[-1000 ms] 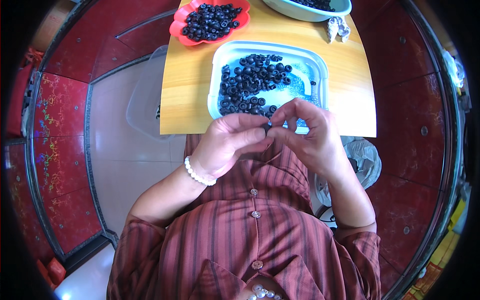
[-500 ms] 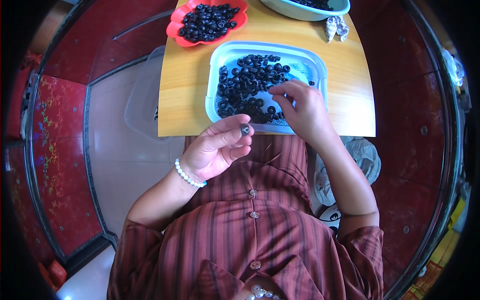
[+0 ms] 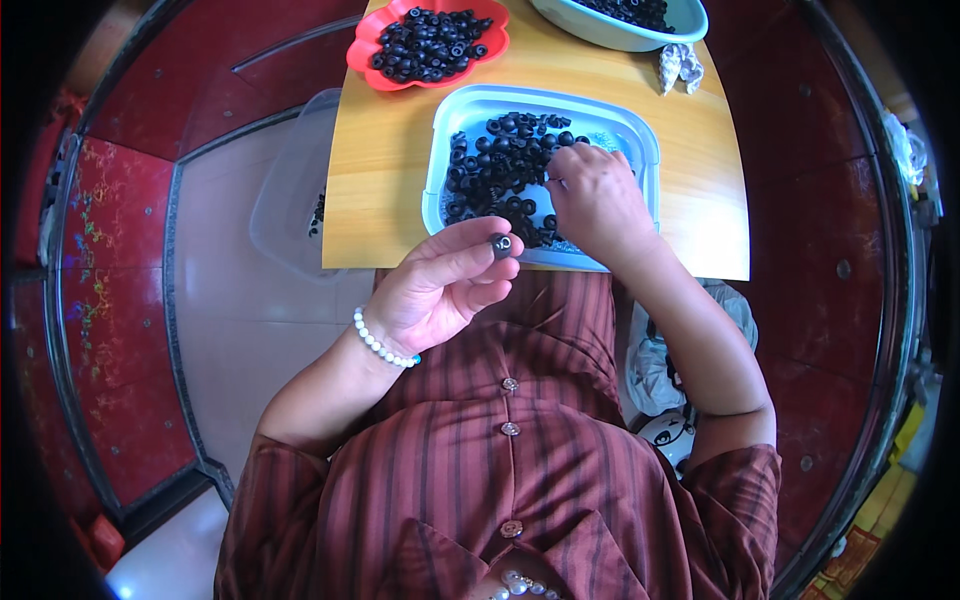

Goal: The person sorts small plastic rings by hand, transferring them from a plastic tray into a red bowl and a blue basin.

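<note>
My left hand (image 3: 445,275), a beaded bracelet on its wrist, pinches a small black round part (image 3: 501,245) with a pale ring in its open end. It is held just in front of a light blue plastic tub (image 3: 437,215). Loose black round parts (image 3: 515,150) of the same look are heaped in the tub, with small clear bits around them. Over the tub's right side is my right hand (image 3: 600,200), fingers bent down and pressed together at the edge of the heap. Whatever lies between those fingertips is hidden.
A red scalloped dish (image 3: 362,60) of black parts stands at the table's far left. At the far right are a pale green basin (image 3: 600,32) with more parts and a crumpled cloth-like piece (image 3: 680,68). A clear bin (image 3: 275,215) sits on the floor left of the wooden table (image 3: 385,180).
My right hand has turned palm down and its fingers have closed over the parts in the tub. The left hand has shifted slightly, still pinching the black part.
</note>
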### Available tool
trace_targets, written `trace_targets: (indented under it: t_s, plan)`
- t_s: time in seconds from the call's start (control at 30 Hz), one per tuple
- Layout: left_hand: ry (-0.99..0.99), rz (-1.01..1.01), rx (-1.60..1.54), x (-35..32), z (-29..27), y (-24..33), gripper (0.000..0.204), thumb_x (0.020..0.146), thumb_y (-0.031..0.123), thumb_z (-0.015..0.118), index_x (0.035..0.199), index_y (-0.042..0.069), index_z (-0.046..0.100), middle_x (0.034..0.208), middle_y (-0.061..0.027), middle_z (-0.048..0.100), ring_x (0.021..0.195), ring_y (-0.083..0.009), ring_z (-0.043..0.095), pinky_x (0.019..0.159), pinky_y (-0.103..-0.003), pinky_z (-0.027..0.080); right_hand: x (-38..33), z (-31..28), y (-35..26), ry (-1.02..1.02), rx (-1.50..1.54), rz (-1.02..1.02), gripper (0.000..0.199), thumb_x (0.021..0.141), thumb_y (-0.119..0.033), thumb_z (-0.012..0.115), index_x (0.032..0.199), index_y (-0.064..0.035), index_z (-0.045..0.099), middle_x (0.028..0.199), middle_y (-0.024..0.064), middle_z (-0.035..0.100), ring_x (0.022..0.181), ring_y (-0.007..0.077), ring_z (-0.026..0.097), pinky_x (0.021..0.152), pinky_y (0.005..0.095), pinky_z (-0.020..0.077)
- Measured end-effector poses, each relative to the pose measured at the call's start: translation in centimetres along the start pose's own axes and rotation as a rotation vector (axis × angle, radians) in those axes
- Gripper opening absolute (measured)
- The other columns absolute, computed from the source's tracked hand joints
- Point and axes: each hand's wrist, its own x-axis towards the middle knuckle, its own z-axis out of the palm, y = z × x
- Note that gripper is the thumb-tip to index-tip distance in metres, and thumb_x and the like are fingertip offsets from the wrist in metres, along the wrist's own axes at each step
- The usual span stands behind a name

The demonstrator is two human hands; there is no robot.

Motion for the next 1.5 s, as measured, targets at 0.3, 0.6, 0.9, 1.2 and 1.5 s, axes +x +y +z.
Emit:
trace_targets:
  t_s: [0.3,0.6,0.9,1.2,1.5]
  plan:
    - [-0.014,-0.026,0.044,0.1,1.0,-0.6,0.027,0.09,0.001,0.055,0.117,0.003,0.058,0.107,-0.014,0.064,0.097,-0.0228,0.065,0.083,-0.03,0.057,-3.2,-4.6,-1.5,-0.175,1.379,0.601,0.02,0.087,-0.009,0.062,0.101,0.0049,0.063,0.077,0.0027,0.062,0.067,0.0118,0.059,0.064,0.0232,0.0481]
    - [-0.037,0.018,0.135,0.2,2.5,-1.4,0.028,0.089,0.001,0.057,0.117,0.002,0.058,0.107,-0.0142,0.064,0.097,-0.0247,0.065,0.082,-0.031,0.058,-5.3,-6.5,-3.6,-0.211,2.096,0.669,0.013,0.084,-0.007,0.067,0.093,0.0016,0.065,0.081,0.0079,0.065,0.066,0.014,0.06,0.062,0.0256,0.0505]
    - [-0.049,0.05,0.183,0.0,2.8,-1.5,0.028,0.088,0.002,0.059,0.116,0.002,0.059,0.107,-0.0148,0.064,0.097,-0.0263,0.065,0.081,-0.031,0.058,-5.1,-6.7,-4.7,-0.189,2.115,0.699,0.011,0.084,-0.007,0.067,0.092,0.0008,0.065,0.082,0.0081,0.066,0.068,0.0139,0.061,0.066,0.0274,0.0529]
    - [-0.036,0.061,0.197,-0.2,2.6,-1.3,0.028,0.087,0.001,0.059,0.115,0.002,0.059,0.107,-0.0154,0.064,0.096,-0.0266,0.066,0.08,-0.031,0.058,-4.9,-6.8,-5.4,-0.151,2.019,0.668,0.011,0.083,-0.004,0.067,0.09,0.0033,0.064,0.084,0.0098,0.066,0.072,0.014,0.063,0.068,0.0243,0.0535]
    - [-0.038,0.123,0.281,-0.6,2.8,-1.5,0.028,0.089,0.002,0.056,0.117,0.001,0.057,0.105,-0.0186,0.064,0.093,-0.0259,0.066,0.08,-0.033,0.059,-4.8,-7.1,-5.8,-0.192,2.011,0.633,0.01,0.082,-0.004,0.068,0.087,0.0033,0.063,0.08,0.0112,0.066,0.071,0.0156,0.063,0.067,0.0263,0.0532]
